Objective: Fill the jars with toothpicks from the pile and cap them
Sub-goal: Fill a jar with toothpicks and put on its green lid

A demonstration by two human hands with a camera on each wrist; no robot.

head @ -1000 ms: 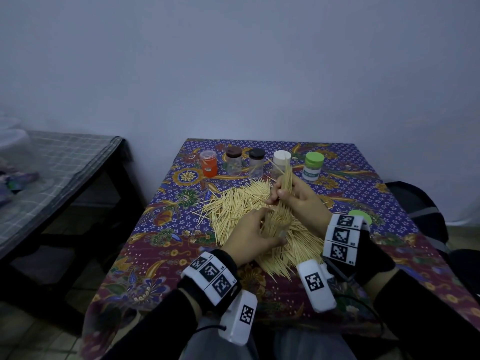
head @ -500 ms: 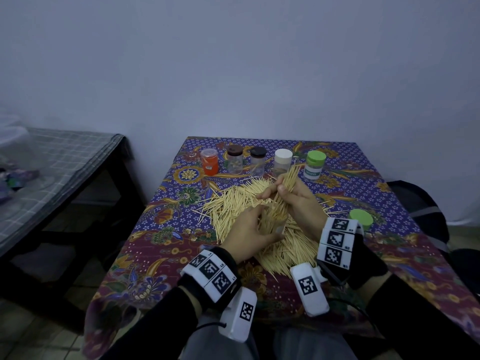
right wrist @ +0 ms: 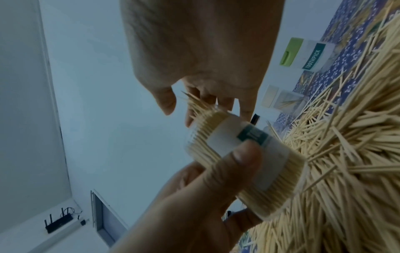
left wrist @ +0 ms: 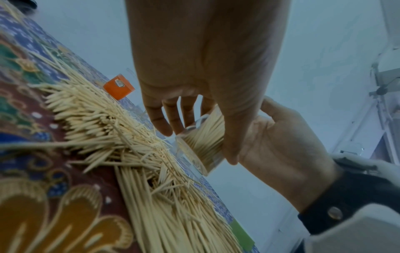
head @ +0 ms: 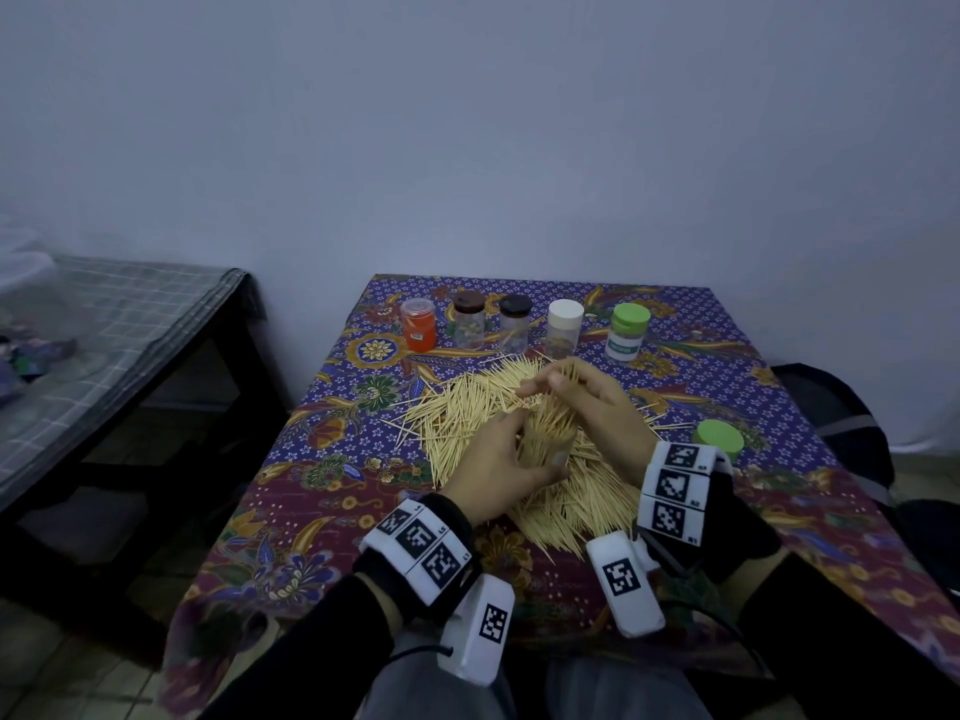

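Nearly full jar held over the toothpick pile

Right now your left hand [head: 498, 459] is wrapped around a clear jar [right wrist: 244, 164] packed with upright toothpicks, thumb pressed across its white and green label. You hold it tilted, just above the toothpick pile [head: 467, 413] in the middle of the patterned tablecloth [head: 291, 517].

Your right hand [head: 597, 407] sits over the jar's open mouth, and its fingertips [right wrist: 190, 118] pinch a small bunch of toothpicks [right wrist: 194, 104] whose tips fan out above the rim. The two hands are close together, meeting at the jar.

Along the far edge of the table stand five capped jars in a row: an orange jar [head: 418, 324], a brown-lidded jar [head: 469, 319], a black-lidded jar [head: 515, 324], a white-lidded jar [head: 564, 330] and a green-lidded jar [head: 627, 332] labelled TOOTHPICK. A loose green lid [head: 719, 440] lies on the cloth to the right of the pile, beside your right wrist.
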